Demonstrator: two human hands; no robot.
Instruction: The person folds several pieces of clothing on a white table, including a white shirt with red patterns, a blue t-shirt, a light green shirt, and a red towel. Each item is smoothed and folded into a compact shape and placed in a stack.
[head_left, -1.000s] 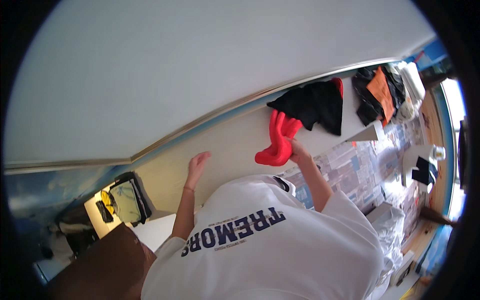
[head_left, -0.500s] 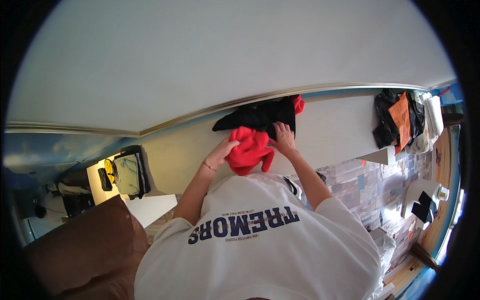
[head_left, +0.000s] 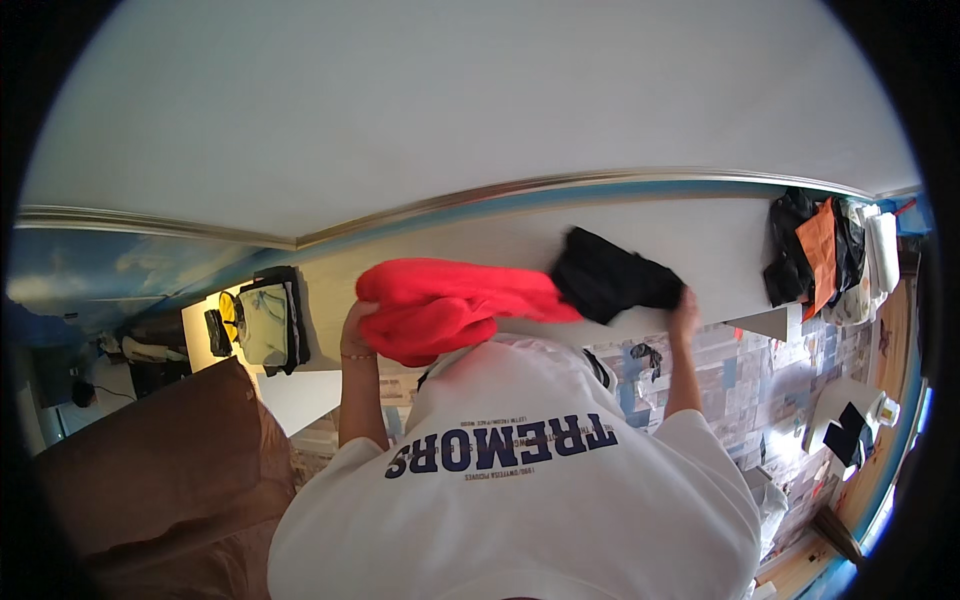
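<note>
A soft garment, bright red (head_left: 450, 300) over most of its length and black (head_left: 612, 275) toward the right, is stretched between my hands above a long pale surface (head_left: 690, 225). My left hand (head_left: 361, 330) is closed on the bunched red end, which partly covers its fingers. At the other side my right hand (head_left: 684, 318), slightly blurred, pinches the corner of the black part. Folds hide the garment's full shape, so its exact kind does not show.
A stack of folded clothes (head_left: 268, 320) stands at the surface's left end. Black and orange bags (head_left: 817, 255) lie at its right end, near a white roll (head_left: 881, 253). A brown cover (head_left: 170, 470) is at lower left. A pale wall (head_left: 470, 90) rises behind.
The bunched red part and the black part have been lifted off the surface and pulled out sideways. My left hand moved left, my right hand moved right to the black corner.
</note>
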